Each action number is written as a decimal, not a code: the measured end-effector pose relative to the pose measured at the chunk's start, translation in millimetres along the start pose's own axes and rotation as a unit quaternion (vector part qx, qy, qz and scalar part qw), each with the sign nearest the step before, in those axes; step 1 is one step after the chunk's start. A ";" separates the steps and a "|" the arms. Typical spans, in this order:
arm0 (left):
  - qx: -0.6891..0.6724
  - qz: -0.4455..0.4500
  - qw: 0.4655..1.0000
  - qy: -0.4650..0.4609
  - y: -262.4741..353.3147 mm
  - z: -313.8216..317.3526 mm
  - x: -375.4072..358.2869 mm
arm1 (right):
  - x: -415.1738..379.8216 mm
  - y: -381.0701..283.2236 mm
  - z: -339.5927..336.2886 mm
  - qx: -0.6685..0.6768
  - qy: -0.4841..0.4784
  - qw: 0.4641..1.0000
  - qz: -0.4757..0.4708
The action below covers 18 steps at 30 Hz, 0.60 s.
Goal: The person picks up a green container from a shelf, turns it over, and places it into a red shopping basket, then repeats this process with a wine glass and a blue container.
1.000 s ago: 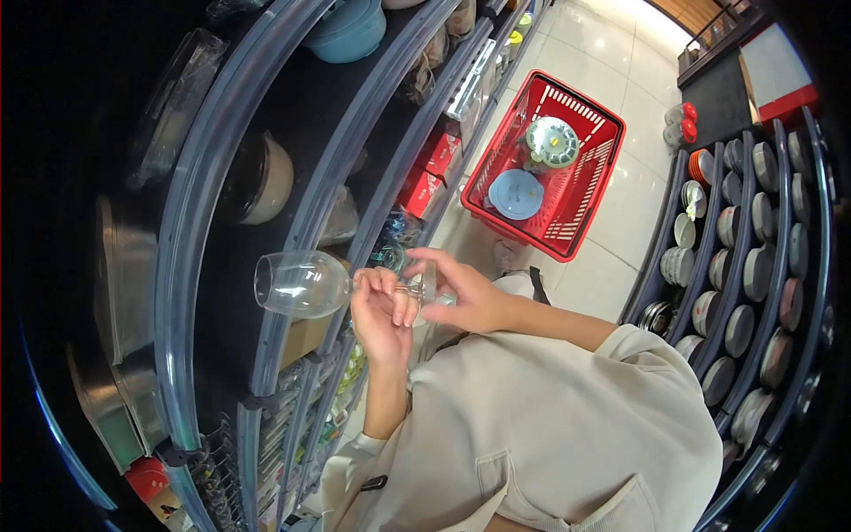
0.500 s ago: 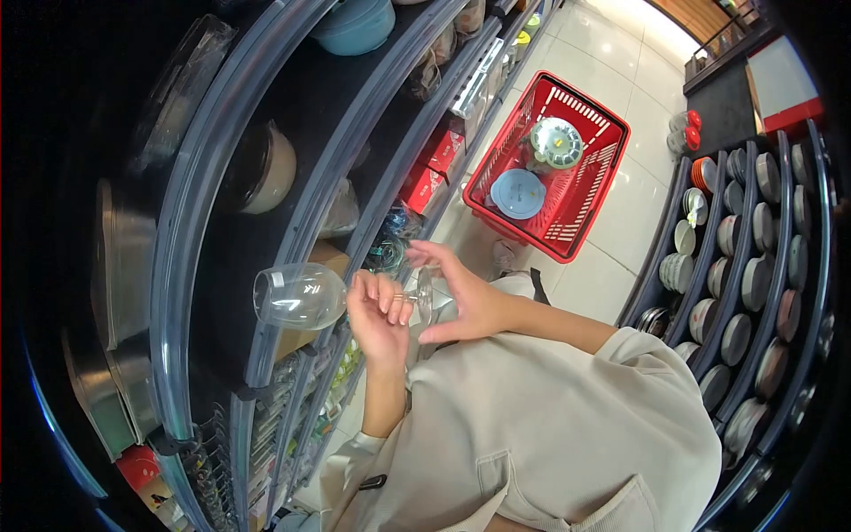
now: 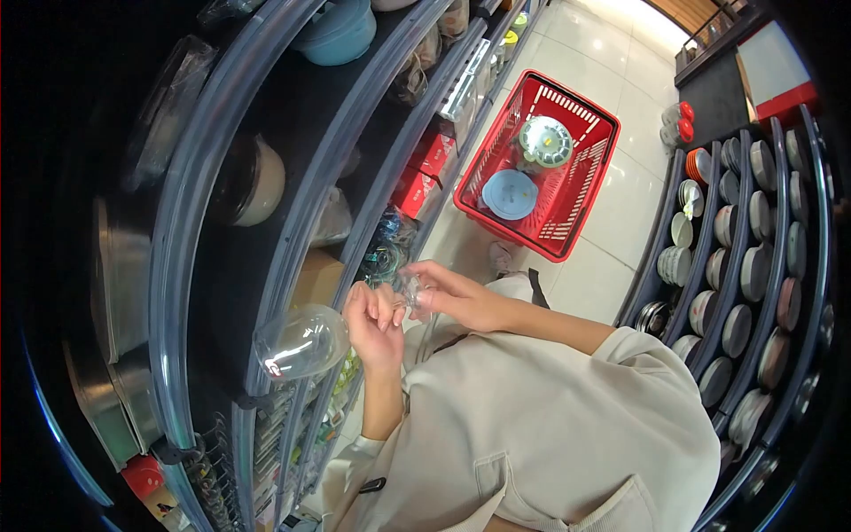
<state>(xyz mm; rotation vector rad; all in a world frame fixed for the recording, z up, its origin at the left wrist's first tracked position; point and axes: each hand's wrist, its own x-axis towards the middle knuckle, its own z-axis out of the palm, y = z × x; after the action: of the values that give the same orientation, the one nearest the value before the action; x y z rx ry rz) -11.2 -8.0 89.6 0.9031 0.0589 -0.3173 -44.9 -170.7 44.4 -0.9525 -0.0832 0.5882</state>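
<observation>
A clear wine glass lies sideways in front of the shelf, its bowl pointing left. My left hand has its fingers curled round the stem, just right of the bowl. At the other end, the fingers of my right hand close on the glass's foot, which they partly cover. Both hands are close together in front of my body.
Shelves along the left hold a blue pot, a cream pot, red boxes and glassware. A red basket on the tiled floor holds a blue item and a green-lidded item. Stacked dishes fill the right shelves.
My right hand has gone from spread fingers beside the foot to a grip on it. The bowl of the glass has swung lower and its tilt has changed. The view has shifted slightly.
</observation>
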 end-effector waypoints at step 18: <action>0.121 -0.037 0.989 -0.073 -20.1 26.7 12.4 | -24.4 -10.4 -15.4 0.039 0.088 0.989 -0.114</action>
<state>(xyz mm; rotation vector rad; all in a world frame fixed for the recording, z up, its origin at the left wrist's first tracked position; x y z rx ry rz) -7.5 -43.4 88.6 1.1176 -0.0845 -0.4656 -56.0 -199.2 48.1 -0.8998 -0.0096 0.2932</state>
